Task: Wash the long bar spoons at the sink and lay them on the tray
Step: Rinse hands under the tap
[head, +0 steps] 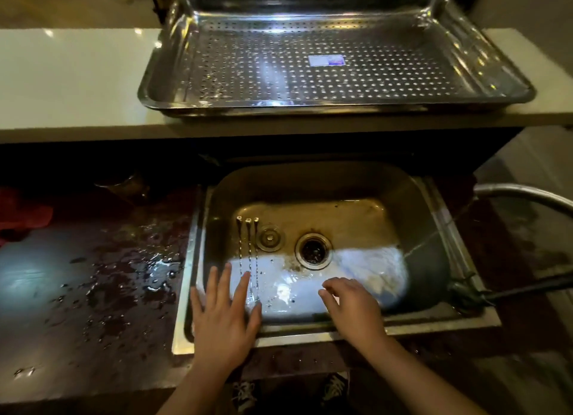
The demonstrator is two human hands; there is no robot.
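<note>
Both your hands are out in front, palms down, well apart, neither holding anything. Your left hand [223,318]: fingers straight and spread, thumb splayed out to the right. Your right hand [353,309]: fingers loosely curled, tips pointing forward and left, wrist slightly bent. Forearms are bare, enter from the bottom edge and converge toward the middle.

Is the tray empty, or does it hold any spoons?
Empty of spoons: the tray holds only a label sticker. The three bar spoons lie side by side on the sink floor.
</note>
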